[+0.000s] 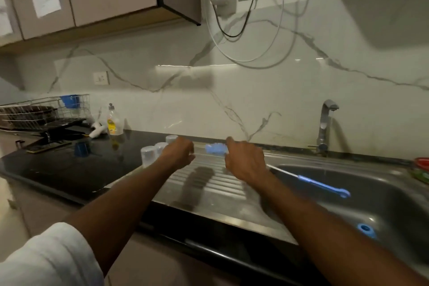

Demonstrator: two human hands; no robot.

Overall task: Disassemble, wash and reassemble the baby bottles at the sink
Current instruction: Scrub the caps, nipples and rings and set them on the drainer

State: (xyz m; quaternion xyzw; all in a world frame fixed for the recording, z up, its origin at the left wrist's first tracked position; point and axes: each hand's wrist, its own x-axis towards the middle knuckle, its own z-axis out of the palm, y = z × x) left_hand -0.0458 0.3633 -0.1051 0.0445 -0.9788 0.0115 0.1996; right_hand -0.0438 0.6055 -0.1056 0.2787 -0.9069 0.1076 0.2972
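1. Head view: both arms reached out over the ribbed drainboard. The left hand hung with fingers loosely curled and, as far as the blur allowed, held nothing; it was just beside three clear bottles standing where drainboard met counter.
2. The right hand stretched toward the blue parts at the drainboard's back edge. Whether its fingers already touched or pinched them, I could not tell.
3. A blue-handled brush lay across the sink, and a blue ring sat in the basin near the front. The tap showed no clear stream.
4. To my eye this was gathering pieces. Done well, it wanted one small part taken at a time, gripped firmly since wet plastic slips, the bottle steadied with the left.
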